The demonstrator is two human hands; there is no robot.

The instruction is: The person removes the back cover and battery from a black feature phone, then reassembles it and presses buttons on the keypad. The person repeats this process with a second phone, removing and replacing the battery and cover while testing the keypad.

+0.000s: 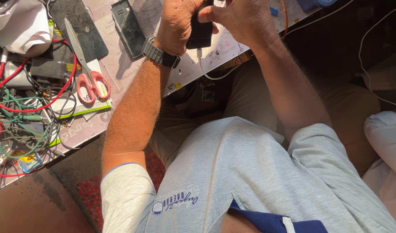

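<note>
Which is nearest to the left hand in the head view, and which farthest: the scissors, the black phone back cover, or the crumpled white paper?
From the left hand:
1. Black phone back cover, just left of the wrist.
2. Scissors with pink handles, farther left.
3. Crumpled white paper, at the far left corner.

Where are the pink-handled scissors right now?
In the head view the scissors lie on the cluttered worktable at upper left, apart from both hands, blades pointing away, handles resting on a green-edged booklet beside the red and green wires.
</note>
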